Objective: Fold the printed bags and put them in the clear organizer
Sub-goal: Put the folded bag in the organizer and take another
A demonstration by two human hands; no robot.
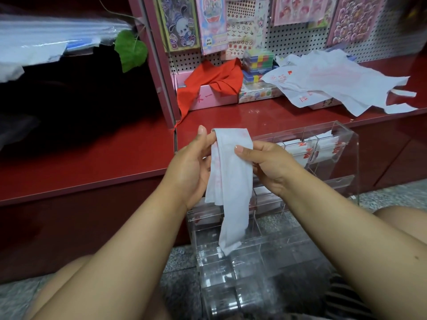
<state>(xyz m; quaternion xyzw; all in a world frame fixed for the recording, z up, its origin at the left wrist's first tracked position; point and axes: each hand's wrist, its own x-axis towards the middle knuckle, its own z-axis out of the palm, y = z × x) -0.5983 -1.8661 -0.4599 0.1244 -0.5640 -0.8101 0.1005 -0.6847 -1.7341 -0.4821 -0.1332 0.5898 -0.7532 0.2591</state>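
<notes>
Directly above the clear organizer (265, 239), the left hand (191, 167) and right hand (265, 165) each have a grip pinching the top of one printed bag (231, 181), already narrowed to a long hanging strip. Folding looks half done; next, double it short and slot it in. Beyond the organizer, unfolded bags (335, 82) wait on the red shelf (231, 116).

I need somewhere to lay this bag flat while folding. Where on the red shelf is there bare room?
The red shelf is bare between the red cloth and the loose bags, in front of the boxes. The lower ledge on the left is also bare. The right end is crowded with bags.
</notes>
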